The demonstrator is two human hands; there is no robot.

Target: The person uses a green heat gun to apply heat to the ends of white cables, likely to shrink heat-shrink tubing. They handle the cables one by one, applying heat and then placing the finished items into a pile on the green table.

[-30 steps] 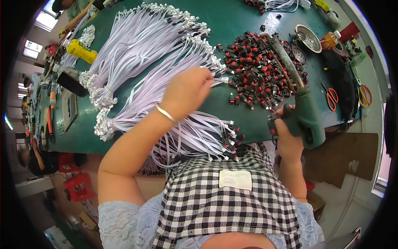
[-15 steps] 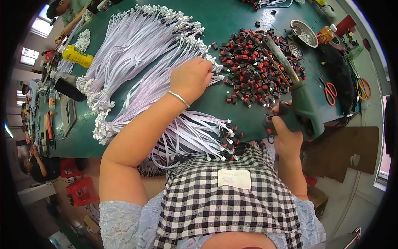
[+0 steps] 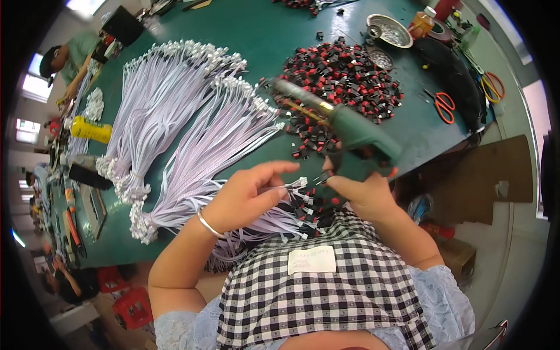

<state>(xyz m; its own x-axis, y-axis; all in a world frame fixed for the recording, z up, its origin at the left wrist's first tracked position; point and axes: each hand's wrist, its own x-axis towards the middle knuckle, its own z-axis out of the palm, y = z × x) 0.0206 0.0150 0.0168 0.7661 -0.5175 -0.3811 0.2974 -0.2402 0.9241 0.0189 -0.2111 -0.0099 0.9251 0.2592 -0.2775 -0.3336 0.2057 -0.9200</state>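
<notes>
My left hand pinches a white ribbon cable near its end, and the cable's small white connector sticks out past my fingertips. A green soldering gun with a long metal barrel is in my right hand, its tip pointing away to the left over the switches. Between my right thumb and fingers sits a small black rocker switch, its thin metal legs toward the connector. Connector and switch are close but appear apart. The gun's handle is partly hidden and blurred.
White cable bundles lie on the green table, left of a pile of red-and-black switches. Cables with switches attached lie by my apron. Orange scissors, a metal bowl and a yellow bottle lie farther out.
My left hand has come back from the cable bundle toward my body, now with one cable in it. My right hand has moved left with the soldering gun, whose barrel now points farther left.
</notes>
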